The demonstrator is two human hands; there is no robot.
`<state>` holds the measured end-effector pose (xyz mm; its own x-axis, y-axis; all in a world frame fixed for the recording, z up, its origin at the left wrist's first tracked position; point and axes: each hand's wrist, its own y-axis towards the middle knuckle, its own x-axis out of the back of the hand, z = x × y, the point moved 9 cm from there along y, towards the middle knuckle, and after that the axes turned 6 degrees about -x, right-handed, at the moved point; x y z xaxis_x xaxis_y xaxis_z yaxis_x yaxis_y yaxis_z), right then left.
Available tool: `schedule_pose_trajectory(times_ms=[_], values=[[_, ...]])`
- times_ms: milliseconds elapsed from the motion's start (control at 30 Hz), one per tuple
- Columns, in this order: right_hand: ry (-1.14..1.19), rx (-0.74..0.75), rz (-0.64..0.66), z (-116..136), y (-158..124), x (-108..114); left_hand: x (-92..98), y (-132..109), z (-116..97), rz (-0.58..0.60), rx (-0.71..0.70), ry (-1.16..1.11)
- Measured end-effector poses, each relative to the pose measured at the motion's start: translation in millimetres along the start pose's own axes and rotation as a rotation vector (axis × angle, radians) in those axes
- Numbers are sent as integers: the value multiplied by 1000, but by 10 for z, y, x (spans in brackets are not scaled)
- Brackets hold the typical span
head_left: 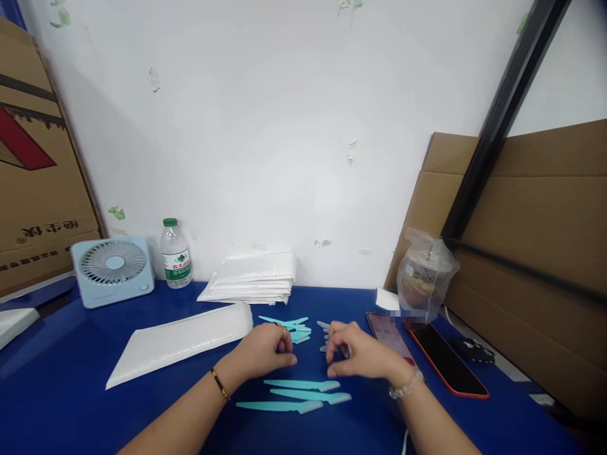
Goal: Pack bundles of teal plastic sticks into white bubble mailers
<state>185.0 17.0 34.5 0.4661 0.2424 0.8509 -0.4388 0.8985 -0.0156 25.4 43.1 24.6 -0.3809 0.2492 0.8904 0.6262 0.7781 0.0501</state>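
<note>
On the blue table (61, 392), 3 turquoise eyebrow razors (306, 395) are laid, probably light and stiff, best held by handles (265, 406). The right hand (365, 354) is loosely spread; the grip of the left hand (260, 351) cannot be told.

Turquoise razors (302, 328): partly behind left fingers (286, 342) | pale pieces (323, 325): partly behind right fingers (334, 335) | forearms (183, 407): cropped
</note>
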Motion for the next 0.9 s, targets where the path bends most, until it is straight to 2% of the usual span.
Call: schedule_pose_trajectory(times_ms=[100,233,367,533,600,667,767,833,900], values=[[-22,20,130,77,-20,-192,-191,-30,-159,129,-51,-65],[-18,2,88,63,8,-171,-240,-9,-165,150,-16,-48],[-42,-14,-18,-13,38,-21,-89,37,-80,57,-16,52],[-87,-159,-179,-247,29,218,128,28,71,-17,52,182],[-69,-174,-195,-249,-9,270,183,6,61,-57,59,183],[-37,-103,-97,-140,-40,194,147,-19,-22,-50,18,117],[-25,25,128,65,-98,-59,-80,-66,-221,94,-71,-14],[-47,32,184,105,-109,-167,-223,-91,-317,184,-92,-63],[-57,10,173,87,-91,-194,-301,-91,-331,231,-69,-76]])
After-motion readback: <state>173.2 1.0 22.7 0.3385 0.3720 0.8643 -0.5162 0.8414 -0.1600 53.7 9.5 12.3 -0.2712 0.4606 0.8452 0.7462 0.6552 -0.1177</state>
